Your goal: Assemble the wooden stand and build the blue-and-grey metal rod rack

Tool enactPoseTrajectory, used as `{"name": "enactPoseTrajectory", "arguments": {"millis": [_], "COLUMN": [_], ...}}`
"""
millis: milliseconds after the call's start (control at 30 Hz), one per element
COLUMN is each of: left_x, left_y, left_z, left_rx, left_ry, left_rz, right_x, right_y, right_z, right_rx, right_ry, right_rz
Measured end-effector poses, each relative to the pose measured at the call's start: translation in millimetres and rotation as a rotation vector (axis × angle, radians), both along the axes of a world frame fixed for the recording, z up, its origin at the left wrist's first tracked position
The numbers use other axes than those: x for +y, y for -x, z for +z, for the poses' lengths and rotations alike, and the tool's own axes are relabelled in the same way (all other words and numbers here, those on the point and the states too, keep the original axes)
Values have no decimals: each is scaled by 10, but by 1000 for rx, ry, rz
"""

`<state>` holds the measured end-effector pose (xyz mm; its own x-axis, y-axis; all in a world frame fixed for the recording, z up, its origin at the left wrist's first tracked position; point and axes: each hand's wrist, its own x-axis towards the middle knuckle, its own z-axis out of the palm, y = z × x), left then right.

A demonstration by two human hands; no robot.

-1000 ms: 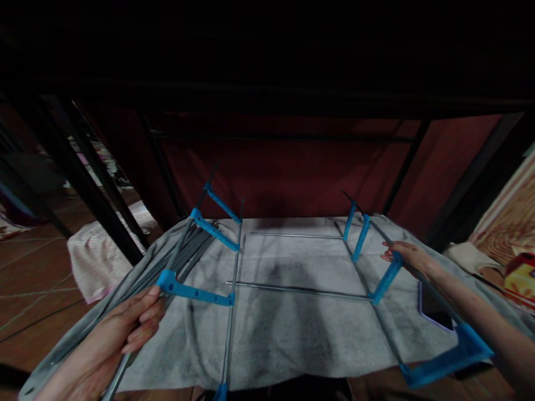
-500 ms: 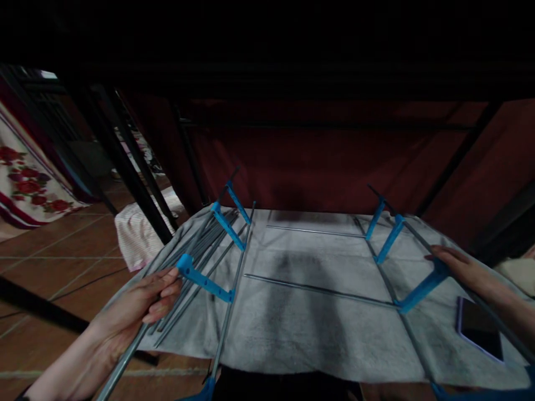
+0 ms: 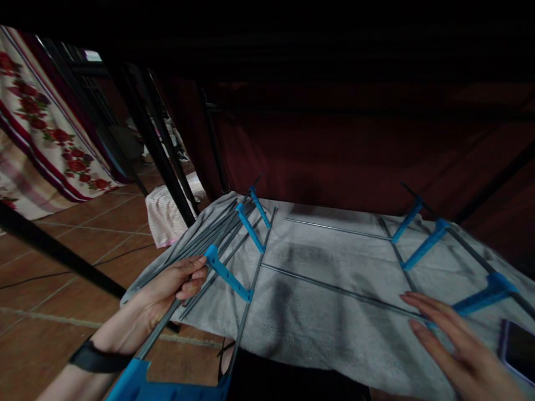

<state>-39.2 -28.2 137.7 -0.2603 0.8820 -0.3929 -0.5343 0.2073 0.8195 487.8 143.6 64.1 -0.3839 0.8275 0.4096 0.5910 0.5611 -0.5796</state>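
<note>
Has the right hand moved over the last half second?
Yes. Judged against the phone on the grey cloth, the right hand has shifted left and nearer the wearer, off the outer rod toward the inner rod.

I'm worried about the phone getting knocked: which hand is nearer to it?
Right. The right hand is beside the phone, just to its left; the left hand is across the cloth, closed around a grey rod.
</note>
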Motion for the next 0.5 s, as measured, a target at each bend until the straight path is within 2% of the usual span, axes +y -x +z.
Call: {"name": "enactPoseTrajectory", "arguments": {"millis": [67,133,267,367,500], "left_x": [42,76,117,163,300], "left_y": [-11,-24,-57,-66,-33], "left_z": [81,163,247,223,183], "left_rx": [-21,-42,-77,-78,-75], "left_ry": [31,60,23,-8,-17], "left_rz": [33,56,59,64,48], "right_x": [-30,59,267,291,309], "right_y": [599,1155,2006,2394,2649], "right_z": [-307,-620,-1105,-1298,-1382], "right_rx": [35,31,-90,-304,-556], "right_ry": [43,73,87,96,63], "right_rz": [80,148,176,155,170]}}
